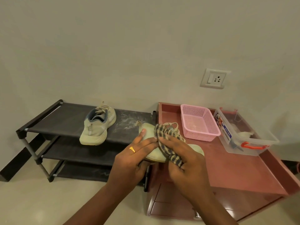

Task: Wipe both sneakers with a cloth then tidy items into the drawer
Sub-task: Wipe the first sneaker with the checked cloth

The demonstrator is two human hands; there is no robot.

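One pale beige sneaker (97,127) stands on the top shelf of the dark shoe rack (65,117), heel toward me. A second pale sneaker (151,135) is held in the air between the rack and the red cabinet. My left hand (134,153) grips it from the left side, thumb on its upper. My right hand (181,155) holds a striped beige-and-dark cloth (164,135) against the sneaker's top, near the laces. Much of this sneaker is hidden by both hands and the cloth.
The red cabinet top (227,168) carries a pink mesh basket (199,124) and a clear plastic box with an orange handle (243,137). Drawer fronts (175,207) show below, shut. A wall socket (214,78) sits above. White dust marks the rack's top shelf.
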